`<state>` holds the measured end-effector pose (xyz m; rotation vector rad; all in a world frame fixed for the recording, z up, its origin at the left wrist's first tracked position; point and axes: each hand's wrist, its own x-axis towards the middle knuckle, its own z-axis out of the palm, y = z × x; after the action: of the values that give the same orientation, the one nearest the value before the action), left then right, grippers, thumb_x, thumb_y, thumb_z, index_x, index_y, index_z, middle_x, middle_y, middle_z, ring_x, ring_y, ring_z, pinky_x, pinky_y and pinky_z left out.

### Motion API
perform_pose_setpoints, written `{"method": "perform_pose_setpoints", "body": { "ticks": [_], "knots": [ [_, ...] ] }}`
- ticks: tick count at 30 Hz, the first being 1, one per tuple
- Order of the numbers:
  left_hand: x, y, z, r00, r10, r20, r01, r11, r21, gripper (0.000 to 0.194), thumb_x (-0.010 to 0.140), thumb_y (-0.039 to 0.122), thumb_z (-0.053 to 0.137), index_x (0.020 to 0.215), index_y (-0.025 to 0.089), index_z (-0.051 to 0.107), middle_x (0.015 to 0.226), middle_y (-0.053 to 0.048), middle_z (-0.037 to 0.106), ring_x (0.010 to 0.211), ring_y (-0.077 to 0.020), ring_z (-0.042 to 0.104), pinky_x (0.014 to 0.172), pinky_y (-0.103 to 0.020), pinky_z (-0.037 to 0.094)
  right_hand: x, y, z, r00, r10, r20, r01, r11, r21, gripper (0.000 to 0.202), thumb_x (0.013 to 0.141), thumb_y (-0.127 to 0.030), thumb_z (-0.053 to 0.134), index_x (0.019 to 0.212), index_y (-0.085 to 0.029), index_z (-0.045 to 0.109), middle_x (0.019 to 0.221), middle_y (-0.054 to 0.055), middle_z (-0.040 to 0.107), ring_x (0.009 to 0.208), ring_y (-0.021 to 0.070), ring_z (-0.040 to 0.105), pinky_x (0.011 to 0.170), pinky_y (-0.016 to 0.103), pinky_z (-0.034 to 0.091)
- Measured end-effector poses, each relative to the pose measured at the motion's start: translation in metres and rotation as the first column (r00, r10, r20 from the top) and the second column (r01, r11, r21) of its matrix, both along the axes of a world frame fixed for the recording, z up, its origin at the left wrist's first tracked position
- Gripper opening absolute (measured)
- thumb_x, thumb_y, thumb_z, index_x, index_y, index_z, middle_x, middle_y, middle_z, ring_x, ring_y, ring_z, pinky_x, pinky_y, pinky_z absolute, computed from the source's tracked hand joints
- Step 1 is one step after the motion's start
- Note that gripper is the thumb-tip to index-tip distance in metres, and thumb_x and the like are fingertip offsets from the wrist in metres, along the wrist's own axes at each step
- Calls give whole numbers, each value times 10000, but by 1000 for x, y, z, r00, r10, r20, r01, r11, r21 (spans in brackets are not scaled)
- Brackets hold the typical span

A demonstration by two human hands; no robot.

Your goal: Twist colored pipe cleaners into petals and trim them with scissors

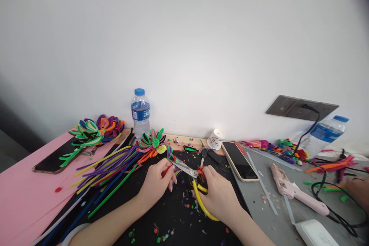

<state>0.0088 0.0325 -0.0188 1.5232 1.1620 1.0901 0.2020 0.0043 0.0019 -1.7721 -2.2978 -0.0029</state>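
Observation:
My right hand (217,192) grips scissors (186,168) with yellow handles, their blades pointing left toward my other hand. My left hand (157,178) is closed in a pinch beside the blade tips, on a pipe cleaner mostly hidden by the fingers; a bit of red (166,171) shows there. Just above the fingertips is a small green and purple pipe-cleaner piece (170,152). Behind it lies a looped pipe-cleaner flower (154,142) in green, pink and orange. Left of my hand spreads a bundle of loose pipe cleaners (112,165) in several colours.
A water bottle (140,113), a paper cup (215,139) and a phone (240,161) stand or lie toward the wall. Right are a glue gun (302,196) with its cord, a second bottle (324,134) and another person's hand (359,190). Clippings dot the black mat (173,215).

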Motion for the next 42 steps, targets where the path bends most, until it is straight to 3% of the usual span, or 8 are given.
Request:
{"method": "perform_pose_setpoints", "body": {
  "ticks": [13, 24, 29, 34, 39, 42],
  "knots": [
    [0, -2, -2, 997, -31, -73, 33, 999, 32, 207, 846, 276, 380, 678, 182, 456, 541, 24, 573, 372, -102, 514, 446, -212, 398, 3, 3, 2, 999, -11, -40, 6, 994, -110, 56, 668, -203, 547, 687, -196, 495, 696, -6, 555, 601, 146, 538, 512, 217, 282],
    [-3, -1, 5, 991, 17, -129, -6, 996, 85, 242, 831, 293, 415, 664, 171, 540, 575, 8, 596, 402, -105, 530, 484, -219, 403, 12, 6, 4, 1000, -14, 4, 14, 989, -146, 101, 696, -180, 492, 596, -190, 489, 637, 22, 588, 597, 166, 559, 502, 222, 288],
    [-1, 0, 8, 1000, -25, 7, 25, 1000, 17, 219, 800, 327, 475, 711, 161, 589, 548, 25, 530, 454, -104, 481, 495, -213, 382, 19, 15, 6, 993, -116, -17, 114, 990, -83, 60, 712, -236, 519, 677, -187, 520, 702, 31, 593, 632, 175, 568, 526, 231, 322],
    [3, 1, -2, 978, -109, 176, 133, 982, -133, 261, 790, 372, 490, 861, 150, 609, 575, 45, 429, 452, -73, 340, 427, -192, 283, 28, 22, 1, 979, -173, -105, 161, 980, -113, 146, 717, -271, 544, 828, -177, 528, 799, 53, 600, 744, 210, 580, 604, 263, 387],
    [7, -6, -6, 972, -178, 153, 202, 967, -155, 287, 811, 356, 458, 981, 175, 602, 715, 8, 480, 500, -79, 370, 446, -196, 303, 22, 14, 10, 977, -28, -210, 44, 997, 70, 107, 791, -244, 465, 869, -180, 501, 868, 69, 557, 853, 216, 522, 733, 316, 391],
    [13, -16, -1, 969, -228, 90, 238, 964, -115, 254, 803, 300, 473, 1005, 191, 584, 749, -12, 547, 595, -120, 473, 535, -219, 382, 8, 1, 16, 951, 168, -259, -167, 986, 26, 95, 735, -220, 530, 810, -195, 478, 773, 21, 533, 726, 177, 503, 644, 271, 389]
  ]
}}
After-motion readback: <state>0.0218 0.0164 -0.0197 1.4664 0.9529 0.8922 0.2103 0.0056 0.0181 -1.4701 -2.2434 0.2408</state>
